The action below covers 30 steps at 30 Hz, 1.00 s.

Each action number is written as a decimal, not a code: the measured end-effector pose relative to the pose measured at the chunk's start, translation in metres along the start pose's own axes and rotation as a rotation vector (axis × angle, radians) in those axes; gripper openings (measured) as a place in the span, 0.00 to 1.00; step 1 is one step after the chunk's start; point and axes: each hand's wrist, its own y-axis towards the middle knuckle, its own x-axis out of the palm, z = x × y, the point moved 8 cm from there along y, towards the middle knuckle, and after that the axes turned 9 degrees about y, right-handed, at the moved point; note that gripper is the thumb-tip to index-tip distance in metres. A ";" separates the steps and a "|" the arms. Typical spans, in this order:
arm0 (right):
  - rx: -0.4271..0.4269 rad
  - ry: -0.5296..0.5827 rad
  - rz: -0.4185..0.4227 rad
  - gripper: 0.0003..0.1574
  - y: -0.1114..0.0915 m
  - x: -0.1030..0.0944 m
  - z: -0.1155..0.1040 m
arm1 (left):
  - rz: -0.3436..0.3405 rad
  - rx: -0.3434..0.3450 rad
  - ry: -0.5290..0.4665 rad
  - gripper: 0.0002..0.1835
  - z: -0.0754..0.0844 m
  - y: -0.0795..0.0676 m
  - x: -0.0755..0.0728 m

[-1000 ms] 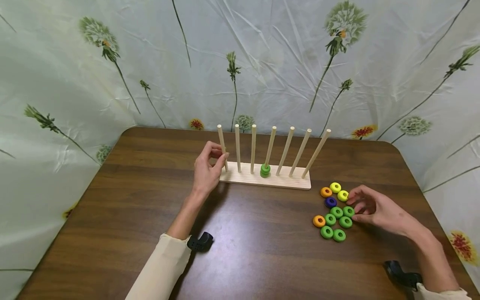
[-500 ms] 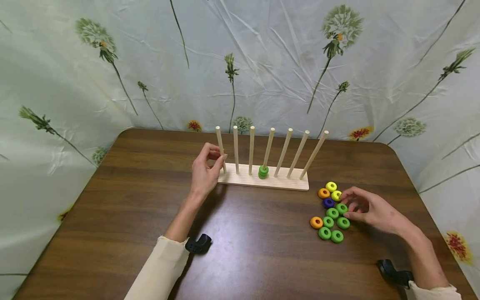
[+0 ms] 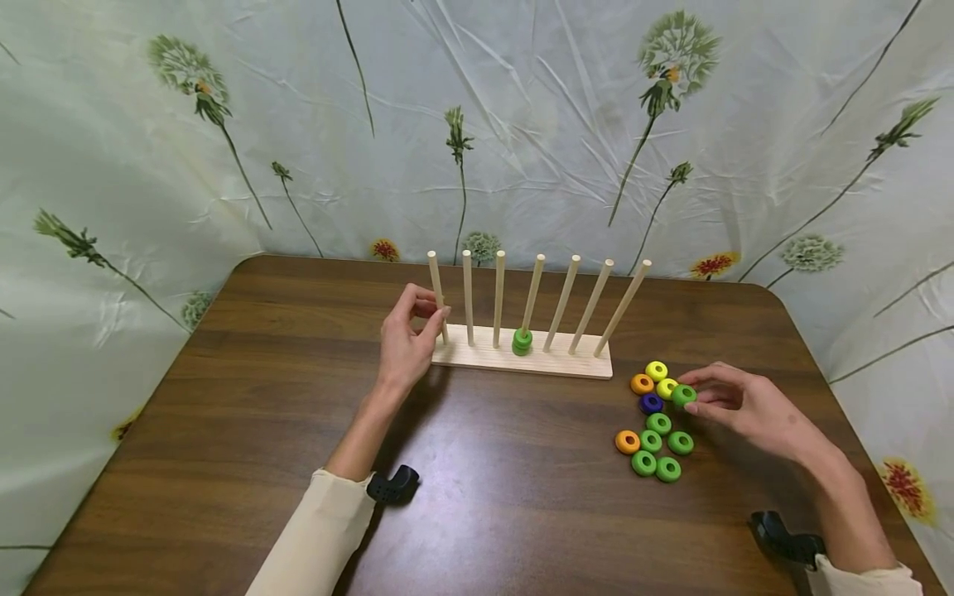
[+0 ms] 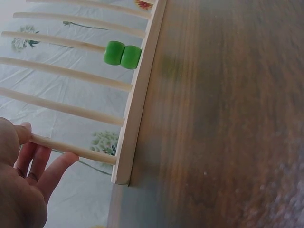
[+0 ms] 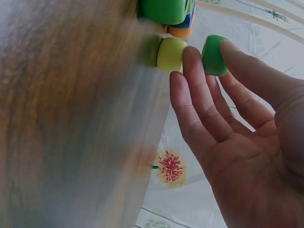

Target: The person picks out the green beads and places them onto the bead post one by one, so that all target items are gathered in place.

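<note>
A pale wooden base (image 3: pixel 566 365) carries a row of several upright pegs. On its middle peg sit two green rings (image 3: pixel 522 342), one on top of the other. My left hand (image 3: pixel 406 343) grips the leftmost peg (image 4: pixel 90 154) between thumb and fingers, low on its length. Between thumb and fingertips my right hand (image 3: pixel 760 410) pinches a green ring (image 5: pixel 214 55), raised off the table in the right wrist view. Just beside those fingers lies a yellow ring (image 5: pixel 171 54).
Loose on the brown table (image 3: pixel 484 513), right of the base, lie several green rings (image 3: pixel 681 443), two orange rings (image 3: pixel 628 441), a second yellow ring (image 3: pixel 656 371) and one dark blue ring (image 3: pixel 651 403). A flowered curtain (image 3: pixel 335 124) hangs behind the table.
My right hand has taken hold of a green ring from the group and lifted it slightly. The left hand keeps its grip on the leftmost peg.
</note>
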 end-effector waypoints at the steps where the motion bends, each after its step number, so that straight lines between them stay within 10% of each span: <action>1: -0.017 -0.003 0.012 0.21 0.000 -0.001 -0.001 | 0.002 0.001 0.002 0.07 0.000 0.000 0.000; 30: -0.139 0.022 0.408 0.26 0.004 -0.028 -0.039 | -0.001 -0.009 -0.007 0.07 0.000 -0.001 0.000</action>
